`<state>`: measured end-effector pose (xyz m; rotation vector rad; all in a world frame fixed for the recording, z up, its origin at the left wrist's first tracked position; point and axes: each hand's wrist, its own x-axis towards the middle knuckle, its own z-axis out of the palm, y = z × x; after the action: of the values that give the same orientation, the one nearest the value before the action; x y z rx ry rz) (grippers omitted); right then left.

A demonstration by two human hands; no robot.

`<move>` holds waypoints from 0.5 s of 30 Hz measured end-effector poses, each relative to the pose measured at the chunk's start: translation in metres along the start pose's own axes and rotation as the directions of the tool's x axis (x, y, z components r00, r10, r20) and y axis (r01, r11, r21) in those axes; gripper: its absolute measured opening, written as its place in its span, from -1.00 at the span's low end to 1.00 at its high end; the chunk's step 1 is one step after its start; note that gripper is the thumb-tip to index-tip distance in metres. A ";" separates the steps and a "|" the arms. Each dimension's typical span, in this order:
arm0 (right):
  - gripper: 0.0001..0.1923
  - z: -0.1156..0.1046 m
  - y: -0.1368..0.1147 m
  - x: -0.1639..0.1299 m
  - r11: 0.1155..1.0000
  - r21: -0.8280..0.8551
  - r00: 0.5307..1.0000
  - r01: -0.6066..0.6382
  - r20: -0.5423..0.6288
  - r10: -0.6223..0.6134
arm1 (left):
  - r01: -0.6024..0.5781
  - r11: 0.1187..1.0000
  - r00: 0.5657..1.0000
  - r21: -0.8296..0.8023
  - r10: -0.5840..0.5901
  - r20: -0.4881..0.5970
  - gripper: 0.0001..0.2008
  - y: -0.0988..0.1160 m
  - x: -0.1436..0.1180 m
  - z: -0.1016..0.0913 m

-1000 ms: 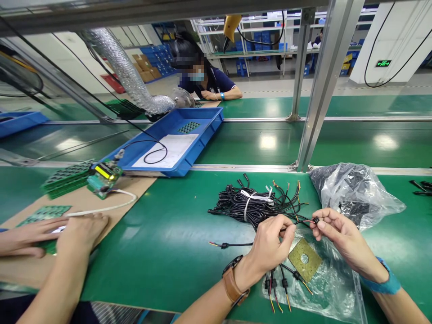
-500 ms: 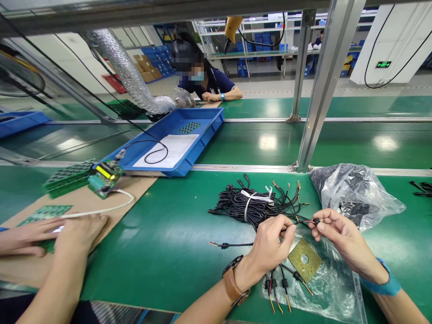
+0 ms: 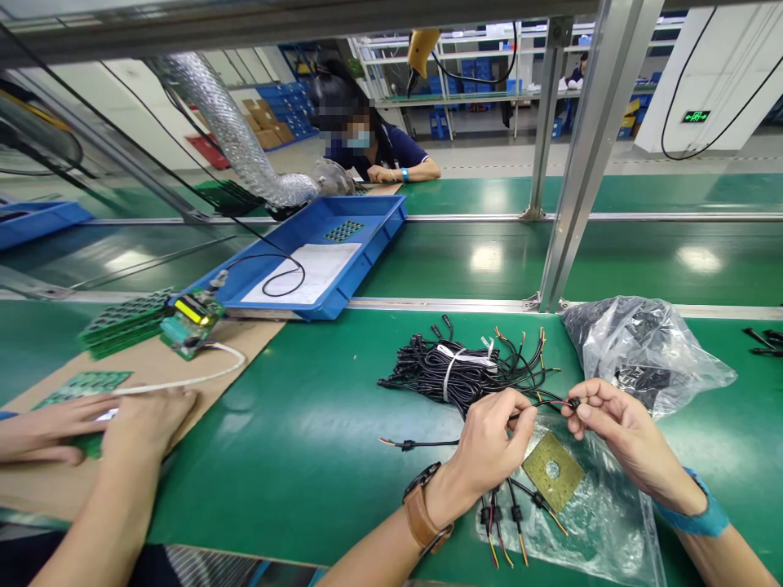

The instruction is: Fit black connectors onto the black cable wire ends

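Note:
My left hand [image 3: 493,432] is closed in a pinch on a black cable [image 3: 543,401] whose wires show red near the end. Between the thumb and fingers of my right hand [image 3: 621,436] is a small black part [image 3: 573,403] at that cable's end. Behind them lies a tied bundle of black cables [image 3: 428,371] with bare coloured wire ends. Below my hands, several cable ends with black collars [image 3: 515,514] rest on a clear plastic bag [image 3: 587,542]. A square yellowish plate with a round hole [image 3: 566,483] lies there too.
A clear bag of black parts [image 3: 648,350] stands at the right, near a metal post [image 3: 587,179]. A blue tray [image 3: 367,273] sits across the rail. At the left, a co-worker's hands [image 3: 140,424] are by green circuit boards [image 3: 126,322]. Another person [image 3: 373,147] sits opposite.
Almost nothing differs. My right hand and the black part have shifted very slightly; my left hand keeps its place.

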<state>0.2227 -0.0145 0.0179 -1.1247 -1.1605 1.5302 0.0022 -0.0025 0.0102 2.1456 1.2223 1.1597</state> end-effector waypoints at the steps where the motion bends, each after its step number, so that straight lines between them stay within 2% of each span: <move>1: -0.68 0.000 0.000 0.000 1.000 -0.002 1.000 0.002 -0.003 -0.002 | 0.004 1.000 1.000 -0.001 -0.004 0.003 -0.83 -0.001 0.000 0.000; 4: -0.65 0.002 0.000 0.000 0.999 -0.047 1.000 0.011 -0.022 -0.012 | 0.004 1.000 1.000 -0.012 -0.003 0.027 -0.91 -0.002 -0.002 0.002; 10: -0.62 0.012 0.007 -0.002 0.986 -0.160 0.998 0.052 -0.034 -0.058 | -0.013 0.998 0.983 -0.058 0.024 0.183 -0.71 0.004 -0.008 0.004; 15: -0.66 0.021 0.010 -0.006 0.973 -0.215 0.996 0.088 0.011 -0.088 | 0.020 0.994 0.979 -0.107 0.002 0.205 -0.85 0.009 -0.012 0.009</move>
<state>0.2018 -0.0257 0.0118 -1.1967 -1.3849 1.3618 0.0112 -0.0169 0.0057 2.1160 1.0529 0.9510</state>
